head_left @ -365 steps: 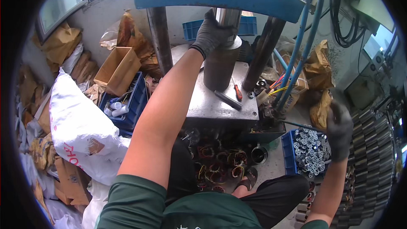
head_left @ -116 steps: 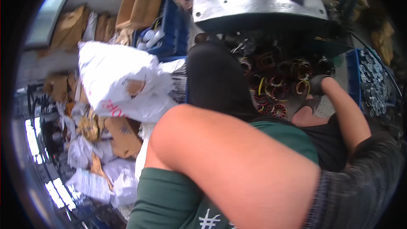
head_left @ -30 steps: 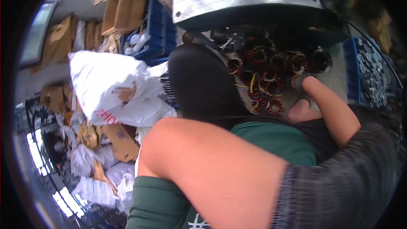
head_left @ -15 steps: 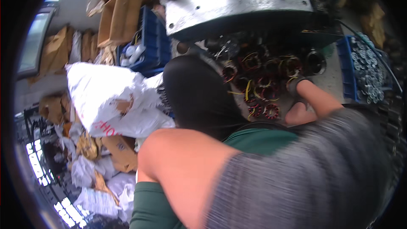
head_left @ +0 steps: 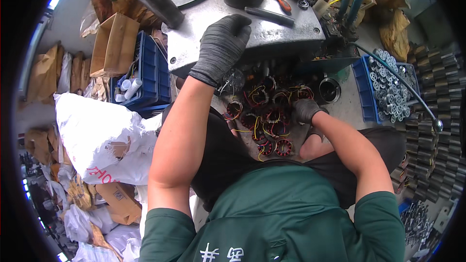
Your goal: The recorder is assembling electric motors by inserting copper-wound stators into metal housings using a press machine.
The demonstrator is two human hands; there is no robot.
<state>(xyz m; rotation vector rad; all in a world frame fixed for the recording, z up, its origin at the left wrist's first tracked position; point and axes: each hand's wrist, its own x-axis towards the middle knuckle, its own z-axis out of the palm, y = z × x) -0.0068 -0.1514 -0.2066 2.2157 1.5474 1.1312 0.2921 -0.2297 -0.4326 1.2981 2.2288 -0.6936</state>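
Observation:
My left hand (head_left: pixel 223 46), in a dark grey knit glove, is over the front edge of a metal machine plate (head_left: pixel 286 34). Its fingers curl in toward the thumb, and nothing shows between them. A dark metal bar (head_left: pixel 270 16) lies on the plate just beyond its fingertips. Lower down, my gloved right hand (head_left: pixel 307 110) reaches to the floor among several wound stators with red and yellow wires. It is closest to one stator (head_left: pixel 302 93), seemingly touching it; the back of the hand hides most of its fingers. Another stator (head_left: pixel 283 148) lies nearer my lap.
An orange-handled screwdriver (head_left: pixel 281 2) lies on the plate. To the right stand a metal cylinder (head_left: pixel 330 90), a blue crate (head_left: pixel 365 92) of round metal parts and stacked dark cylinders (head_left: pixel 429 126). A white sack (head_left: pixel 102 136) and blue bins (head_left: pixel 154 70) are at left.
My left hand, a large blur close to the camera before, has moved away and forward to the machine plate. The view has shifted. My right hand stays beside the stators.

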